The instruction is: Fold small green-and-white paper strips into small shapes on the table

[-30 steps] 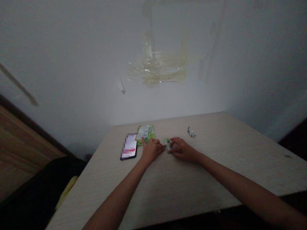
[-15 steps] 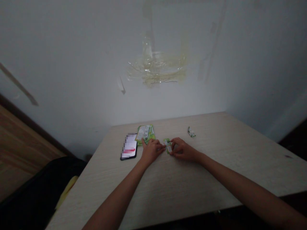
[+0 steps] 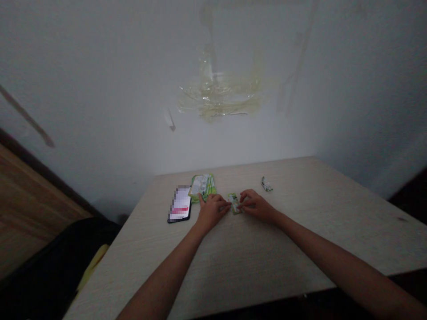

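A small flat green-and-white packet [image 3: 235, 203] lies on the table between my two hands. My left hand [image 3: 213, 209] rests palm down, its thumb and forefinger closed at the packet's left edge. One outer finger stretches toward a larger green-and-white packet [image 3: 202, 186] behind it. My right hand [image 3: 256, 206] has its fingertips pinched at the right edge of the small packet, with another finger raised and bent above. The exact grip of the fingertips is too small to make out clearly.
A phone [image 3: 180, 205] with a lit screen lies left of the larger packet. A crumpled green-and-white wrapper [image 3: 266, 184] is at the back right. The pale wooden table [image 3: 300, 178] meets a wall [image 3: 133, 89] with tape remnants. A dark item [image 3: 83, 249] is beyond the left edge.
My right fingers have shifted slightly on the small packet, uncovering more of its upper right part. My left hand has hardly moved.
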Motion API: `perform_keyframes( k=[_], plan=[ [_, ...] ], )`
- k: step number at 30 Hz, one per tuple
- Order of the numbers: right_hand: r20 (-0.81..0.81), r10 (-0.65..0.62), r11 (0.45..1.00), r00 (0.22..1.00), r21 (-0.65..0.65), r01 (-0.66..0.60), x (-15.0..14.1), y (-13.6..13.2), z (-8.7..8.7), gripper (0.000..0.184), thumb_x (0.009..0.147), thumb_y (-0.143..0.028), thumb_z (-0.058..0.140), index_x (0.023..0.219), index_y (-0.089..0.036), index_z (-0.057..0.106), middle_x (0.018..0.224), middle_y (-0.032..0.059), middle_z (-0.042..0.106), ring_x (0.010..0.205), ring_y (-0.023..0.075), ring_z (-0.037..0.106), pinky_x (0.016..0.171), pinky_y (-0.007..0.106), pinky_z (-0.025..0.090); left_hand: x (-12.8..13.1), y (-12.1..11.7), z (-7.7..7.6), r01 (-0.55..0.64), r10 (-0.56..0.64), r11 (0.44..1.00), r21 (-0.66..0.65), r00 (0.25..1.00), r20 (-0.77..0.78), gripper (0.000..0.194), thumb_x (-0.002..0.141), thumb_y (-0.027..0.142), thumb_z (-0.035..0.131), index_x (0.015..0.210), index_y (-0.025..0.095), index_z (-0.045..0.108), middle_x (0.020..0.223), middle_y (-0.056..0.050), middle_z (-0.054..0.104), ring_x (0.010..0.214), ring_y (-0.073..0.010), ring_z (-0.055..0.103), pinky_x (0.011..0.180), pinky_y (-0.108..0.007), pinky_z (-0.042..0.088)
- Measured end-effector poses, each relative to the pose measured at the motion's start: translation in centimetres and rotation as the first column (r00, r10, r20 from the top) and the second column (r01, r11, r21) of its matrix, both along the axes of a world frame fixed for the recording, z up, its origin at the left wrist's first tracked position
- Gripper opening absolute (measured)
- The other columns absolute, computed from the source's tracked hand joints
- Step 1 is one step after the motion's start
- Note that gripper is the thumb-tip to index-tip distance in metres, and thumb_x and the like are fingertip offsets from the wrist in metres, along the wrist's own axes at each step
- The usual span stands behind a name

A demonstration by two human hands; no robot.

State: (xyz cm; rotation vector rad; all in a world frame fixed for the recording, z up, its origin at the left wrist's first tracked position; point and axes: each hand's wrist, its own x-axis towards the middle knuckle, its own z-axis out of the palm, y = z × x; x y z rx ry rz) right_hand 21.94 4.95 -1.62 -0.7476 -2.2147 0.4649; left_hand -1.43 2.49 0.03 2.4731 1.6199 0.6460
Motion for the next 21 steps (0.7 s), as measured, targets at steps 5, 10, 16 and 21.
perform_keyframes(
  k=[5, 10, 16, 21],
  plan=[
    [0.006, -0.054, 0.998, 0.999, 0.016, 0.053, -0.2, 0.3, -0.4, 0.015, 0.086, -0.028, 0.065, 0.095, -0.026, 0.077, 0.101, 0.0081, 0.061, 0.102, 0.0213, 0.055, 0.093, 0.039, 0.045, 0.4, -0.3, 0.0, -0.016, 0.015, 0.999, 0.028, 1.0, 0.017, 0.023, 0.084, 0.048, 0.062, 0.102, 0.037, 0.071, 0.109, 0.001, 0.068, 0.116, -0.0241, 0.05, 0.107, -0.073, -0.01],
    [0.062, -0.038, 0.999, 0.997, 0.021, 0.036, -0.2, 0.3, -0.6, 0.017, 0.084, -0.024, 0.067, 0.097, -0.028, 0.077, 0.106, 0.008, 0.06, 0.106, 0.0218, 0.054, 0.095, 0.039, 0.044, 0.7, -0.6, 0.0, -0.023, 0.022, 0.999, 0.034, 1.0, 0.015, 0.025, 0.081, 0.05, 0.065, 0.102, 0.039, 0.071, 0.11, 0.001, 0.068, 0.117, -0.0254, 0.05, 0.107, -0.072, -0.014],
    [0.096, -0.092, 0.995, 0.991, 0.057, 0.087, -0.5, 0.2, -0.7, 0.017, 0.083, -0.024, 0.068, 0.096, -0.028, 0.077, 0.111, 0.0096, 0.06, 0.11, 0.0235, 0.052, 0.097, 0.041, 0.042, 0.8, -0.6, -0.1, -0.052, 0.052, 0.998, 0.018, 0.999, 0.011, 0.023, 0.081, 0.05, 0.066, 0.101, 0.04, 0.072, 0.11, 0.002, 0.068, 0.116, -0.0258, 0.051, 0.108, -0.073, -0.007],
    [0.134, -0.201, 0.978, 0.97, 0.082, 0.191, -1.0, 0.8, -0.8, 0.017, 0.083, -0.027, 0.068, 0.097, -0.027, 0.078, 0.113, 0.0118, 0.058, 0.108, 0.0252, 0.051, 0.095, 0.042, 0.043, 0.9, -0.6, -0.2, -0.062, 0.062, 0.998, 0.008, 0.998, 0.01, 0.023, 0.08, 0.05, 0.066, 0.101, 0.042, 0.072, 0.112, 0.003, 0.067, 0.116, -0.0265, 0.05, 0.108, -0.073, -0.001]
  ],
)
